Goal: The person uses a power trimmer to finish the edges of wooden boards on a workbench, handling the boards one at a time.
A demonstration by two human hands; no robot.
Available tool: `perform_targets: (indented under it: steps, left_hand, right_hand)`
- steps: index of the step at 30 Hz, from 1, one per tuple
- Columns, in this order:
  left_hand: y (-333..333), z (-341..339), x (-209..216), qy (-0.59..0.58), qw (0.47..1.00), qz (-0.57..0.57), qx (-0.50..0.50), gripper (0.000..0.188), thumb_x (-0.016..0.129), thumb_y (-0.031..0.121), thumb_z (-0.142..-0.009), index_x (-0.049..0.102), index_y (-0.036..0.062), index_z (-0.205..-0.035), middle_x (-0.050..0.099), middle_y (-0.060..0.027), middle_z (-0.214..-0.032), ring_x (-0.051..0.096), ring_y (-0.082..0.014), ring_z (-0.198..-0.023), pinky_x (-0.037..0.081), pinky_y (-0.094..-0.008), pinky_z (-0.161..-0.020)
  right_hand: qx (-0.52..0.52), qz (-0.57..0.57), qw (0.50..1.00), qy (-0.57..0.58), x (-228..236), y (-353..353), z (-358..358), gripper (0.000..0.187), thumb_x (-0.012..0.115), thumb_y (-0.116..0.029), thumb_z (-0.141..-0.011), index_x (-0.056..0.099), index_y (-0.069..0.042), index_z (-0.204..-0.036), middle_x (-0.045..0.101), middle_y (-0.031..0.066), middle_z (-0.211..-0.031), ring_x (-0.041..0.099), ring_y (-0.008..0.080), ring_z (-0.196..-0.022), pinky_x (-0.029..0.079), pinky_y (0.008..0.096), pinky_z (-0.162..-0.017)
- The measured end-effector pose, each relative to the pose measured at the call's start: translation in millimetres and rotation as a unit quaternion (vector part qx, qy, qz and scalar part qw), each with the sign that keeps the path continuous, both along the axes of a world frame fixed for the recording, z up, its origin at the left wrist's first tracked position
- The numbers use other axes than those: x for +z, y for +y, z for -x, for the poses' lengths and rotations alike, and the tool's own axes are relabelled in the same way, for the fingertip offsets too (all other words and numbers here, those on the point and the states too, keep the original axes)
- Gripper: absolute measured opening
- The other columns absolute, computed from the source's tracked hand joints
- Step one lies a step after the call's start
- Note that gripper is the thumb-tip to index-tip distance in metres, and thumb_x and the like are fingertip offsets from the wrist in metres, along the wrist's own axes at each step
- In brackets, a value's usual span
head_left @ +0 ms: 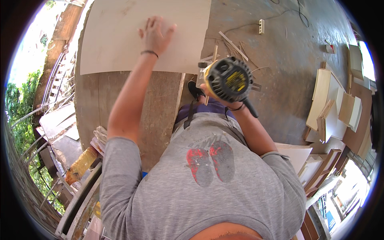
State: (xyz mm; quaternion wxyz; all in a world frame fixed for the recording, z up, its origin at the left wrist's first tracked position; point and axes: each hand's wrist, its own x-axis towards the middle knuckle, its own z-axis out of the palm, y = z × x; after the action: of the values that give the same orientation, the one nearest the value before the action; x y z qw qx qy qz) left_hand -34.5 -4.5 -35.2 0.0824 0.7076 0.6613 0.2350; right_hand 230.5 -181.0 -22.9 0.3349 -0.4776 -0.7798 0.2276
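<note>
My left hand (pixel 156 35) lies on a large white board (pixel 108 44), its fingers spread and nothing in its grasp. The board rests on a brown work surface (pixel 120 90) and reaches past its right side. My right hand (pixel 226 102) is closed around a yellow and black router (pixel 230 80), held upright just right of the board. From above I see its round black top and a thick black cord sleeve. The router's body hides most of the right fingers, and its lower end is mostly covered too.
On the grey floor (pixel 280 80) lie a white power strip (pixel 261 27), loose cords and thin wood strips (pixel 233 46). A small white and red tub (pixel 330 49) stands farther right. Cut panels (pixel 326 100) are stacked at the right. A yellowish bottle (pixel 82 165) is at the left.
</note>
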Motion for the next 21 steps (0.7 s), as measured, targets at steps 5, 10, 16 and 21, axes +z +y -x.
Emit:
perform_targets:
  steps: [5,10,16,21]
  left_hand:
    - [42.8,33.8,-1.6,0.117,0.988,0.026,0.099,0.081,0.041,0.072,-0.082,0.036,0.0193,-0.144,0.027,-0.0056,-0.153,0.016,-0.0266,-0.144,0.01,-0.058,-0.113]
    - [35.9,21.2,10.5,0.138,0.982,0.06,0.111,0.082,0.042,0.071,-0.084,0.033,0.0185,-0.146,0.023,-0.0043,-0.155,0.015,-0.0268,-0.144,0.011,-0.0561,-0.113]
    - [31.2,10.7,33.0,0.114,0.98,0.117,0.114,0.076,0.048,0.06,-0.086,0.038,0.0095,-0.142,0.028,-0.0112,-0.152,0.019,-0.0303,-0.142,0.014,-0.0555,-0.113]
    - [26.0,11.2,37.0,0.125,0.979,0.113,0.113,0.076,0.048,0.059,-0.087,0.037,0.0073,-0.142,0.027,-0.0119,-0.152,0.019,-0.0307,-0.143,0.013,-0.0557,-0.113]
  right_hand:
    - [-0.013,0.143,0.966,0.213,-6.1,5.6,23.7,0.067,0.079,-0.035,-0.074,0.049,-0.009,-0.128,0.054,0.0071,-0.122,0.053,0.023,-0.113,0.043,0.0364,-0.097]
    - [-0.062,0.239,0.914,0.322,24.6,13.1,35.4,0.064,0.083,-0.035,-0.067,0.053,-0.01,-0.117,0.054,0.0081,-0.115,0.053,0.0234,-0.105,0.044,0.035,-0.089]
    - [-0.061,0.19,0.939,0.282,38.2,38.0,40.9,0.064,0.082,-0.027,-0.068,0.052,-0.008,-0.121,0.055,0.0081,-0.115,0.054,0.0222,-0.105,0.045,0.035,-0.091]
    - [0.003,0.048,0.989,0.139,50.2,68.6,38.7,0.064,0.081,-0.021,-0.069,0.051,-0.006,-0.124,0.057,0.0082,-0.115,0.055,0.0213,-0.105,0.045,0.035,-0.092]
